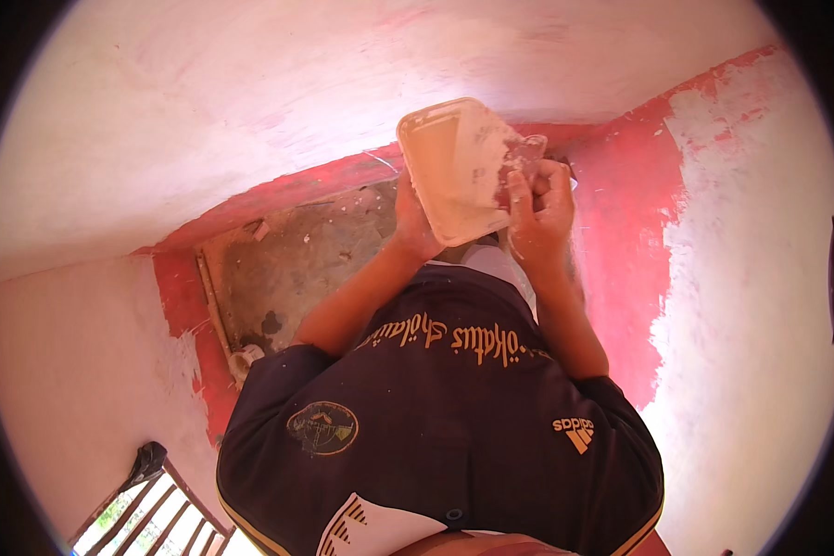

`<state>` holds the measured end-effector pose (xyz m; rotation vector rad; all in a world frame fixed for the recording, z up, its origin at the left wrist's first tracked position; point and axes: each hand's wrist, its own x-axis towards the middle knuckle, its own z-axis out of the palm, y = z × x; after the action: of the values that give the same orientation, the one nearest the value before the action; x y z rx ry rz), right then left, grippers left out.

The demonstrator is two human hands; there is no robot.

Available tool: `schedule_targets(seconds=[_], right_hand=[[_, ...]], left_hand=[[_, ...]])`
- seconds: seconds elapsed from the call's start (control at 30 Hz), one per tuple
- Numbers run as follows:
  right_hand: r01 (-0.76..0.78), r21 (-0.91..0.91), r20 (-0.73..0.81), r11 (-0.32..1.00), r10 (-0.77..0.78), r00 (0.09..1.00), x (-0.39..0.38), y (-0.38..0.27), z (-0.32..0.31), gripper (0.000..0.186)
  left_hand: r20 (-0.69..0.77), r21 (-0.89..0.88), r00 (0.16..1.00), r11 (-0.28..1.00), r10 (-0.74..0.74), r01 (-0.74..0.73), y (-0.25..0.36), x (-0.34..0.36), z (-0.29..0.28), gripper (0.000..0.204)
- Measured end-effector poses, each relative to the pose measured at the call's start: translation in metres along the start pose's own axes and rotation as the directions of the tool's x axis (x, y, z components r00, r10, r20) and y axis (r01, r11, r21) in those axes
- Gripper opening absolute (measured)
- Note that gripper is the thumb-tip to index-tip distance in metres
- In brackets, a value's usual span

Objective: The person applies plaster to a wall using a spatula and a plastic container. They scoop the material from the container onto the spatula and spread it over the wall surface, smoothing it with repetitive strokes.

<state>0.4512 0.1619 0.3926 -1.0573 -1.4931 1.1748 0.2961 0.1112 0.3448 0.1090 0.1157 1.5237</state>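
Observation:
My left hand (413, 219) supports a rectangular, light-coloured plastic tub (433, 162) from its left side and beneath. Its fingers are mostly hidden behind the tub. My right hand (541, 204) pinches a flat, reddish scraper (517, 167) between thumb and fingers. White paste smears the scraper's blade, which lies across the tub's right side. The tub is tilted so that its pale inside shows.
Ahead rises a pale wall (250, 120) with a red band along its foot. The right wall (625, 241) is red, partly coated white. Below lies a stained floor (296, 246), with a long pole (215, 301) at its left edge. A barred window (148, 510) is at lower left.

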Motion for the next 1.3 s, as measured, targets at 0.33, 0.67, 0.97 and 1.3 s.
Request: schedule_targets(seconds=[0.33,0.67,0.97,1.3], right_hand=[[0.066,0.148,0.115,0.987,-0.083,0.99,-0.051,-0.016,0.024,0.016],[0.193,0.084,0.053,0.978,-0.198,0.979,-0.074,-0.033,0.044,0.018],[0.05,0.006,0.155,0.999,-0.051,0.987,-0.067,-0.045,0.067,0.018],[-0.121,0.019,0.297,0.992,0.11,0.948,-0.049,-0.028,0.049,0.031]], left_hand=[[-0.1,0.139,0.991,0.988,0.085,-0.071,0.001,-0.023,0.011,0.067],[-0.075,0.121,0.991,0.987,0.113,-0.104,0.019,-0.063,0.007,0.073],[-0.06,0.023,0.992,0.993,0.115,-0.113,0.042,-0.093,0.01,0.081],[-0.076,0.158,0.997,0.987,0.015,-0.002,0.014,-0.072,0.01,0.064]])
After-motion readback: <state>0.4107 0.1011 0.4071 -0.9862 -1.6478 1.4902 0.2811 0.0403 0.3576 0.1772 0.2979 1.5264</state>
